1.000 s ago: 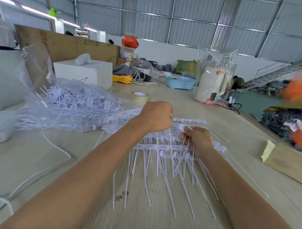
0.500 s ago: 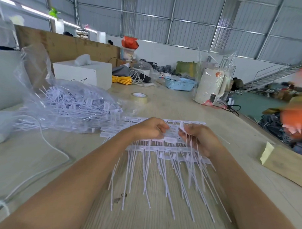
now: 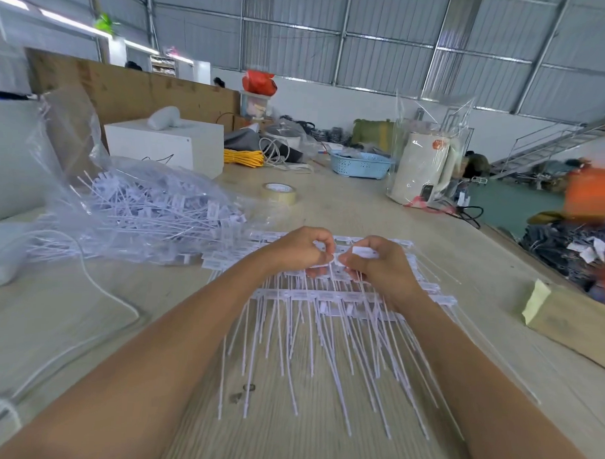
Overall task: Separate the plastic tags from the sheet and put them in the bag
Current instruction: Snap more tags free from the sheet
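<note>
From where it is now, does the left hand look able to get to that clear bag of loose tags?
Probably yes. The left hand is pinching tags on the sheet, and the clear bag lies just to its left on the table, with nothing between them.

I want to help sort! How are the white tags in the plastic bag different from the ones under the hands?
The tags in the clear bag are loose and lie jumbled, pointing every way; the tags on the sheet are still joined in rows, their long tails side by side. The bagged ones sit inside plastic at the left; the sheet lies bare on the table, with the left hand and right hand pinching pieces. Both are white with thin tails.
</note>
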